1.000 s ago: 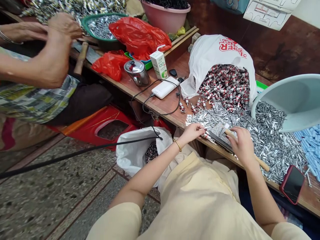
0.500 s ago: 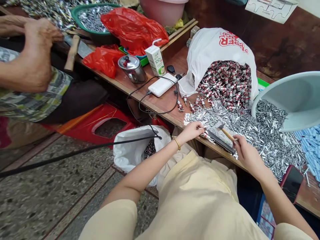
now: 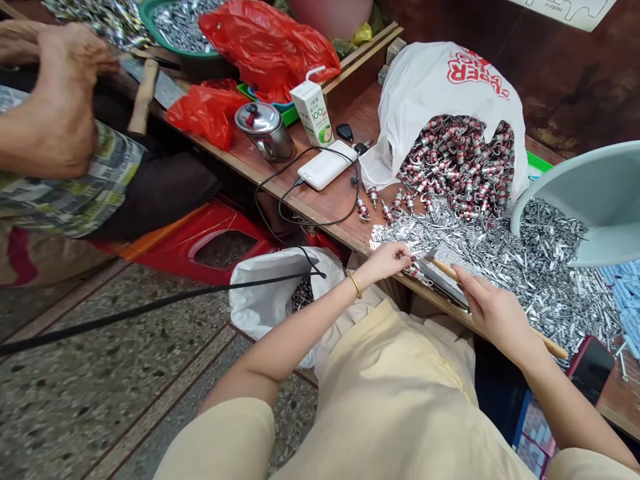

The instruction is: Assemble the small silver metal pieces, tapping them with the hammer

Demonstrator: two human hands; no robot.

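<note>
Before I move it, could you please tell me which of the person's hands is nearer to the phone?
Right. The right hand, gripping the hammer, is up-left of the phone in view; the left hand lies farther off, that same way.

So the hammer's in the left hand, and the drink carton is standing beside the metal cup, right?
Not quite: the head view shows the hammer in the right hand. The drink carton does stand beside the metal cup.
</note>
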